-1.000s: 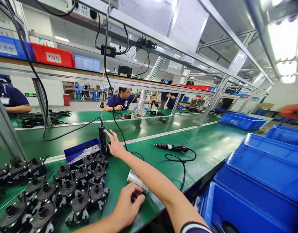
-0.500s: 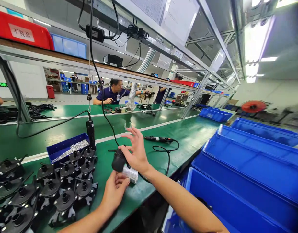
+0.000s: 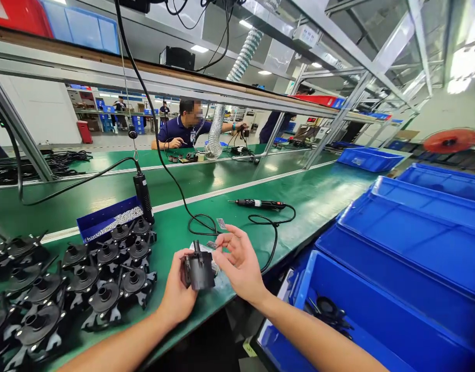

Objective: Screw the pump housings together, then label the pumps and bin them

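at the near edge of the green bench (image 3: 318, 206), things stand so:
left hand: the left hand (image 3: 179, 297) is closed around a black pump body (image 3: 199, 268), held just above the bench edge at 6 o'clock, its short nozzle pointing up.
right hand: the right hand (image 3: 241, 263) sits just at 3 o'clock of the pump body, thumb and forefinger pinched on a small sticker (image 3: 211, 244); the other fingers are spread loose.
second sticker: one more small label (image 3: 221, 223) shows at 12 o'clock of the right hand; whether it lies on the bench or clings to a fingertip, i cannot tell.
black parts: a cluster of black housings (image 3: 101, 258) at 9 o'clock of the hands, roughly a dozen in view; more are cut off by the left and bottom edges, so no exact count.
screw tray: one blue tray (image 3: 91, 225) of silvery screws behind the housings, too small to count.
screwdrivers: two, one hanging upright (image 3: 143, 191) beside the tray, one lying flat (image 3: 260, 204) at 1 o'clock.
blue bins: at least four blue bins (image 3: 415, 243) at 3 o'clock, cut off by the frame.
hidden: something pale lies under the pump body, mostly covered.
other people: one seated person (image 3: 183, 132) at 12 o'clock across the line.
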Available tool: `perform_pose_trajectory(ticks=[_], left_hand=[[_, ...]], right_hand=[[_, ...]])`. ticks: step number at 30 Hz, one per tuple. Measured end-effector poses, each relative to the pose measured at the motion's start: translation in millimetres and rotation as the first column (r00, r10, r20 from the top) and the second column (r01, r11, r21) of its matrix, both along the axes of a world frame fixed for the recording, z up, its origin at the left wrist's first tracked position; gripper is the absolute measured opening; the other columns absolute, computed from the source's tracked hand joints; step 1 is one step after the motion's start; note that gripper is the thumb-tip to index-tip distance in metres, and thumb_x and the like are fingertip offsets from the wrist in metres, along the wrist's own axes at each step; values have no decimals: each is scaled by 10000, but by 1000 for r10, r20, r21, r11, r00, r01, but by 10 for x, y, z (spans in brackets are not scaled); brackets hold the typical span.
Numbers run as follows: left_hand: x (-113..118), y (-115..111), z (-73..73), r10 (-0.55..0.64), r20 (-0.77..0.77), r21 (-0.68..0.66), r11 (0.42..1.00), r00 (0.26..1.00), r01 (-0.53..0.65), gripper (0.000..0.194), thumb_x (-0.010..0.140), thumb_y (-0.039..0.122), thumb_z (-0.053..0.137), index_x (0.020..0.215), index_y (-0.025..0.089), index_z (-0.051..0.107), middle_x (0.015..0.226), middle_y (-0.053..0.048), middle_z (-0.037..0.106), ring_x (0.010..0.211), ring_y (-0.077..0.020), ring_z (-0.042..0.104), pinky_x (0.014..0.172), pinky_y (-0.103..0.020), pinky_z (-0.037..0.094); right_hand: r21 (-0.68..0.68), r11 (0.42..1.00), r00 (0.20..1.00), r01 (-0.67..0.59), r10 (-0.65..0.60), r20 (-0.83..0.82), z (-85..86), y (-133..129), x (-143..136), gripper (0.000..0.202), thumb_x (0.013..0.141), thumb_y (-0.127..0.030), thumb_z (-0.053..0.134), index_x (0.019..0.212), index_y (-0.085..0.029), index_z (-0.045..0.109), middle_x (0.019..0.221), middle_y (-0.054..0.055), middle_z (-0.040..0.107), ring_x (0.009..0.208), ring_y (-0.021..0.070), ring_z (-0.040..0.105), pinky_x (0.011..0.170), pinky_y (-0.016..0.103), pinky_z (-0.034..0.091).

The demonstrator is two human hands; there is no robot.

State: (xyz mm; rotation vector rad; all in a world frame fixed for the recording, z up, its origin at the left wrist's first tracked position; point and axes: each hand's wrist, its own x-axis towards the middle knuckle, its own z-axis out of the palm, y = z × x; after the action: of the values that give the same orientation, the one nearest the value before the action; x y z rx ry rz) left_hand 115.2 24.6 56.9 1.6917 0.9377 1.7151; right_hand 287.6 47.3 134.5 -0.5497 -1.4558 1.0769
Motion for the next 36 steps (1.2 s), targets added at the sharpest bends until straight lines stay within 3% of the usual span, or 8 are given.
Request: perform_pose_trajectory(ticks=[4, 8, 10, 14, 18, 21, 36], left_hand=[[19, 14, 74, -131, 189, -191, 967, 973, 167, 854, 792, 290, 862, 1427, 273, 292, 1350, -98, 532, 1193, -189, 626, 1062, -390, 578], [52, -35, 140, -302, 270, -243, 897, 914, 368, 1004, 763, 311, 904, 1487, 338, 208, 1485, -109, 428, 1261, -203, 627, 1129, -445, 561], [39, -28, 145, -276, 245, -228, 915, 929, 332, 971, 759, 318, 912, 1460, 332, 240, 1469, -96, 436, 1254, -187, 619, 1125, -408, 564], [-36, 33, 106, -142, 113, -86, 985, 983, 152, 712, 813, 288, 876, 1368, 285, 429, 1330, -64, 500, 1146, -130, 603, 983, -248, 596], [-71, 31, 81, -159, 45, -16, 987, 986, 160, 623, 902, 230, 789, 1433, 328, 478, 1452, -76, 489, 1295, -142, 576, 1095, -244, 547], [-50, 4, 82, -175, 23, -30, 984, 984, 176, 602, 928, 225, 759, 1449, 350, 484, 1502, -74, 472, 1366, -153, 553, 1139, -254, 523], [-10, 2, 77, -165, -3, -6, 986, 986, 165, 613, 926, 221, 765, 1457, 362, 492, 1427, -54, 488, 1303, -123, 564, 1102, -207, 536]], right_hand=[[-179, 959, 974, -222, 210, -80, 5, 22, -3, 854, 831, -467, 828, 1459, -231, 299, 1016, 24, 533, 767, 52, 550, 582, 171, 521], [-289, 918, 962, -271, 244, -124, 2, 83, -3, 848, 810, -463, 851, 1437, -198, 345, 898, -9, 544, 696, 30, 521, 584, 142, 453], [-332, 900, 959, -282, 256, -120, 11, 95, 18, 867, 789, -478, 864, 1428, -191, 353, 883, -12, 547, 680, 31, 513, 567, 140, 427], [-315, 898, 948, -305, 316, -17, 44, 80, 101, 898, 818, -518, 839, 1471, -199, 312, 857, -25, 567, 611, 10, 471, 552, 129, 391], [-265, 933, 947, -243, 287, 144, 57, 28, 165, 917, 856, -481, 819, 1536, -210, 265, 905, 3, 624, 736, 22, 564, 684, 120, 465], [-271, 943, 955, -193, 244, 169, 44, -7, 156, 947, 849, -479, 819, 1557, -215, 249, 917, 11, 640, 722, 23, 572, 678, 119, 462], [-235, 971, 961, -48, 109, 254, 19, -76, 107, 924, 853, -478, 812, 1563, -249, 268, 899, -5, 661, 682, 12, 528, 643, 107, 442]])
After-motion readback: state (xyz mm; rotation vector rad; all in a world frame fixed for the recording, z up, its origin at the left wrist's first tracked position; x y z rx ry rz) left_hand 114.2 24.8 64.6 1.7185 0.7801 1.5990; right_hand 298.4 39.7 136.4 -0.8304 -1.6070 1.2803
